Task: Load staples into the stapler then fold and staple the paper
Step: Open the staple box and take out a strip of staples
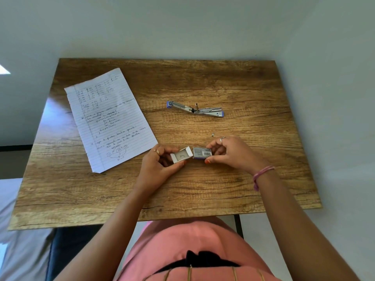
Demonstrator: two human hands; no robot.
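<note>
A small staple box is held over the near middle of the wooden table (182, 78). My left hand (157, 165) grips its white inner tray (181, 156), which is slid out to the left. My right hand (229, 152) pinches the grey outer sleeve (202, 153) with a barcode on it. The metal stapler (194, 109) with purple ends lies swung open flat, farther back at centre right. A lined sheet of paper (107, 118) with handwriting lies flat and unfolded at the left.
A tiny loose strip of staples (212, 135) rests on the wood just beyond my right hand. The table's front edge runs close to my torso, and a black table leg (238, 226) shows below at the right.
</note>
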